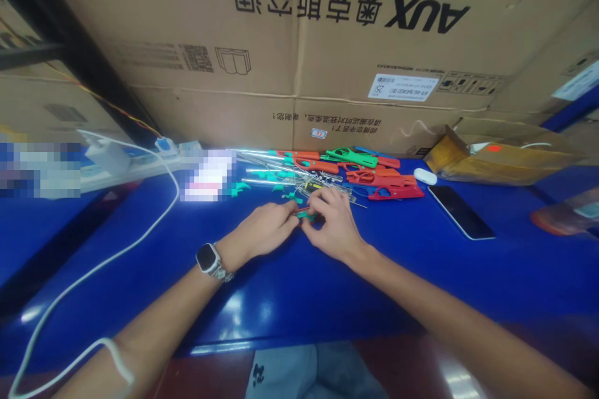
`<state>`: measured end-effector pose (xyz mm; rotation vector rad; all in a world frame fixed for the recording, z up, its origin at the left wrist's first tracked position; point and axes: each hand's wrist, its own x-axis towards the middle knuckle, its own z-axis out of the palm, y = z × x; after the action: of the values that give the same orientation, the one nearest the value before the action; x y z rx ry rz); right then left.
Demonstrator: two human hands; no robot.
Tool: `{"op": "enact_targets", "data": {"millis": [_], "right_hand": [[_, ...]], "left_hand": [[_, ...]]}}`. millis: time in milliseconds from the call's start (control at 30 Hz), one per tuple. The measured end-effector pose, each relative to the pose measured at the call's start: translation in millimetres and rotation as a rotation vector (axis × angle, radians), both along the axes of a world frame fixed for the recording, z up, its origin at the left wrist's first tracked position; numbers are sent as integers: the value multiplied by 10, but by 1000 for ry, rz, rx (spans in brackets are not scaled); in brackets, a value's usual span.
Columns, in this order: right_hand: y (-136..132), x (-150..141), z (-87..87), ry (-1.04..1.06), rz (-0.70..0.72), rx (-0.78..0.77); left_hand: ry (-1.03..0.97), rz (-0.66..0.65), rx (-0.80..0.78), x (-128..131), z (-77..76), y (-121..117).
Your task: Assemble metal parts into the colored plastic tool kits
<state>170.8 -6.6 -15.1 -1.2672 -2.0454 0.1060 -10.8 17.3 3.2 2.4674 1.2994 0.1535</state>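
My left hand, with a watch on its wrist, is closed in a pinch over the blue table. Facing it, my right hand is closed too, its thumb and fingertips bent together. Between the fingertips of both hands is a small green part with a thin reddish strip along it; the fingers partly cover it. Just beyond the hands lie loose metal rods, small green pieces and thin wires. Red lighter handles and a green lighter handle are heaped to the right of these.
A tall cardboard box stands behind the table. To the right are a phone, a white case, a brown package and a blurred bottle. A white cable loops across the left to a power strip.
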Motion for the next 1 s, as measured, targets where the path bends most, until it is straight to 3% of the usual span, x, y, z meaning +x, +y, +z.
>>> {"op": "enact_targets", "data": {"millis": [433,800,1000], "right_hand": [[91,61,17,142,109,-88],[83,22,23,67,60,-103],[87,76,79,51,40,-105]], "left_hand": [[-220,54,-211,-38,18,104],[-186,45,-175,-49,32,71],[-252,-23,-171,-79,19,111]]}}
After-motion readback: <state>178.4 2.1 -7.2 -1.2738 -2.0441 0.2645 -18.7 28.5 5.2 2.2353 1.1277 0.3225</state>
